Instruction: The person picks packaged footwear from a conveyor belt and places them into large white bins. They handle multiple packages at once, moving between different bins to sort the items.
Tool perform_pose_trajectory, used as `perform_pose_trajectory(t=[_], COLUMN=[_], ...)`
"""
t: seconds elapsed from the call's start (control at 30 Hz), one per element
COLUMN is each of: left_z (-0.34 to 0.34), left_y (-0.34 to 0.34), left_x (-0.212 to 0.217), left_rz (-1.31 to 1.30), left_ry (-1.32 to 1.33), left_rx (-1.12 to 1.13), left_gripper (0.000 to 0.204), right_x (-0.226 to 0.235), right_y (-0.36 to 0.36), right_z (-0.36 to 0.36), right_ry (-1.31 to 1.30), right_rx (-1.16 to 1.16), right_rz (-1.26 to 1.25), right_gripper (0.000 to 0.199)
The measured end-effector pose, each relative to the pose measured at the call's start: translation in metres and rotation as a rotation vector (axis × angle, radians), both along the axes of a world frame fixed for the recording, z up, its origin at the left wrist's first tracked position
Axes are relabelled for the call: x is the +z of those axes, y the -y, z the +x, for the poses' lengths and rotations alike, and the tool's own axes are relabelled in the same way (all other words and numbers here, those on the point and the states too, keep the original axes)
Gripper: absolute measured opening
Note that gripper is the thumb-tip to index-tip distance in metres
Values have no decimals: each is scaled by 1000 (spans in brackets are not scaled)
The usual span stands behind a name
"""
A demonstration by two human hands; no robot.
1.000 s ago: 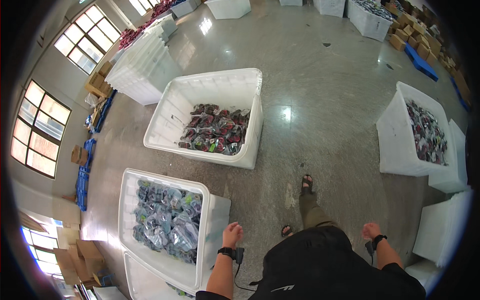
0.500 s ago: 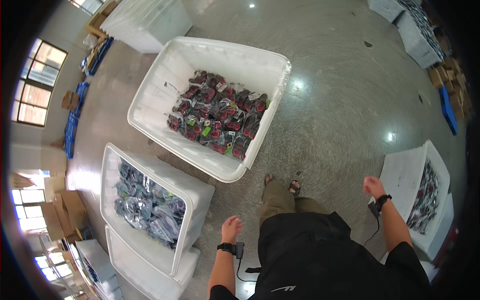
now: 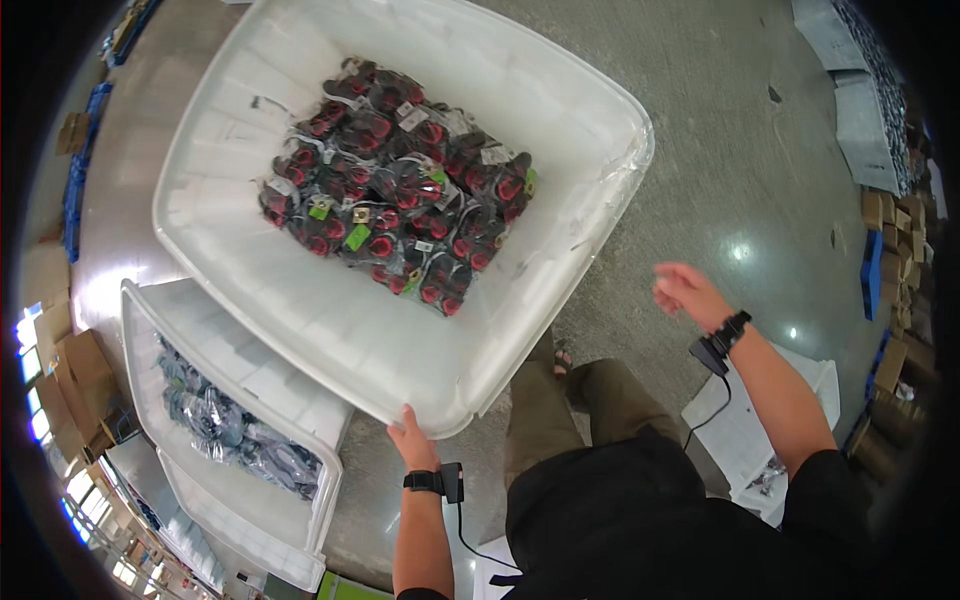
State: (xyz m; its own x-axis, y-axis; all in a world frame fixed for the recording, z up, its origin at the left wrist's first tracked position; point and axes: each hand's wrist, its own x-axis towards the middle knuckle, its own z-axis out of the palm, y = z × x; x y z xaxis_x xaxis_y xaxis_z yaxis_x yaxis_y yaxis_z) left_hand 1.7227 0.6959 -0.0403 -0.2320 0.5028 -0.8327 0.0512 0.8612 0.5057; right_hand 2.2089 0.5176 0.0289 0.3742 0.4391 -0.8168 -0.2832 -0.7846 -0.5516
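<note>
A large white plastic bin (image 3: 330, 340) holds plastic-wrapped pairs of dark shoes with red insides (image 3: 400, 180), some bearing green or white tags. At its near corner, my left hand (image 3: 411, 446) touches the rim with its fingers stretched out. My right hand (image 3: 690, 295) hangs in the air to the right of the bin, fingers loosely bent and apart, with nothing in them. A black strap with a small box sits on each wrist.
Left of my left hand stands a second white bin (image 3: 331, 470) with bagged grey-blue goods (image 3: 235, 425). Another white bin (image 3: 760, 410) lies below my right forearm. Cartons (image 3: 893, 240), a blue pallet (image 3: 871, 275) and more filled bins (image 3: 868, 130) line the far right.
I have moved closer to the shoe bin, which now fills more of the view. My left hand has reached its rim. My right hand has come forward and inward, its fingers loosening.
</note>
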Motion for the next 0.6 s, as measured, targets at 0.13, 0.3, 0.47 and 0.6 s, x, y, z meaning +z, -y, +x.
perform_pose_trajectory(t=[0.13,0.3,0.47,0.6], left_z=[-16,-8,-9,-22], left_y=[18,24,27,29], left_x=[10,13,38,35], left_rz=[133,177,244,350], left_ry=[-71,-288,-374,-427], left_rx=[-31,-125,-152,-121], left_gripper=[50,47,45,44], right_x=[-21,-55,-46,-40], right_y=[-59,-107,-103,-108], right_z=[2,18,14,15], right_ry=[9,-83,-183,-319], right_rx=[-221,-300,-404,-330], right_rz=[84,216,232,430], right_gripper=[58,55,48,45])
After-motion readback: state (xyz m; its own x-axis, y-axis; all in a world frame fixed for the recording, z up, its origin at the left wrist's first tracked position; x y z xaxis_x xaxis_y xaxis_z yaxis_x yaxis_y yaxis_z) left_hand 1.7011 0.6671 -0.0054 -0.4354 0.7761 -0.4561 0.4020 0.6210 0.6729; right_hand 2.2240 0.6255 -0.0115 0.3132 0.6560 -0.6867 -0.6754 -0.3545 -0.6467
